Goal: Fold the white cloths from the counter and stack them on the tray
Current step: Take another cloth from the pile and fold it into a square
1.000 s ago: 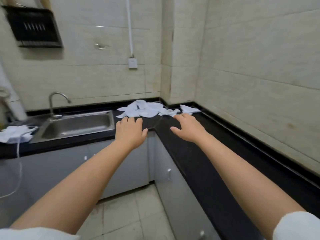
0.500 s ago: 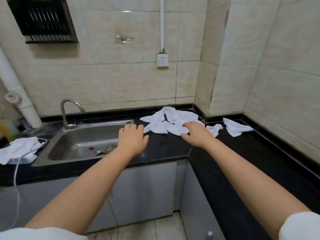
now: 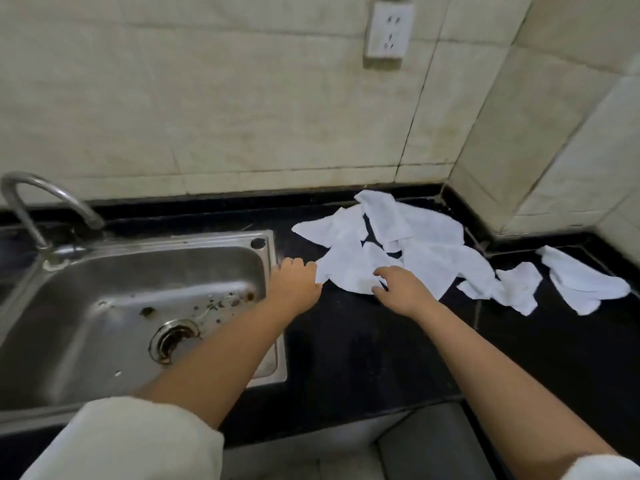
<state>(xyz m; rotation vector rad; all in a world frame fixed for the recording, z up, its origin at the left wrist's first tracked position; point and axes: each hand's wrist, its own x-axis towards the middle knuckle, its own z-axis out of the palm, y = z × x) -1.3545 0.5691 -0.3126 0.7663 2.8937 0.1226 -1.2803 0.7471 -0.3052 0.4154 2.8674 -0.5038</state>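
White cloths [image 3: 391, 251] lie in a messy pile at the back corner of the black counter [image 3: 363, 341], w/ two more bits [image 3: 585, 282] off to the right. Right hand [image 3: 403, 292] is on the pile's near edge, fingers bent on the cloth; can't tell if it's pinched yet. Left hand [image 3: 294, 285] is loosely curled & holds nothing, just beside the pile by the sink [image 3: 138, 306] rim. The cloths overlap, so pulling one may drag others along, maybe into the dirty sink. No tray in view.
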